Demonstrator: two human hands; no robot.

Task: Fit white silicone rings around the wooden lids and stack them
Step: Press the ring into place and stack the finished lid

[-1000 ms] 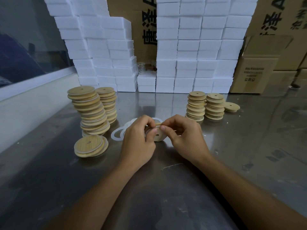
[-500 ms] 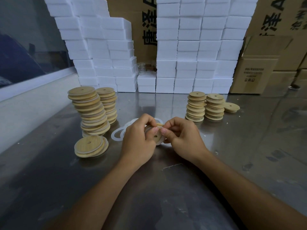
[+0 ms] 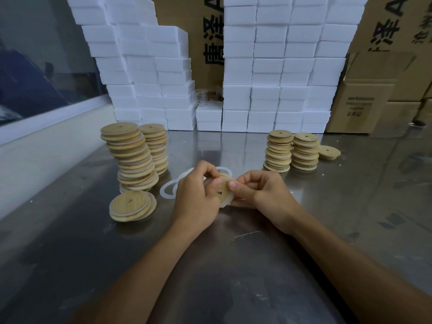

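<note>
Hands, left hand and right hand, pinching lid rim, stacks well apart

Big black "唐泽 A" printed on the cardboard box straight beyond the fingers, repeated on the box further right. Small label lines on the lower carton, too blurry to read.
</note>
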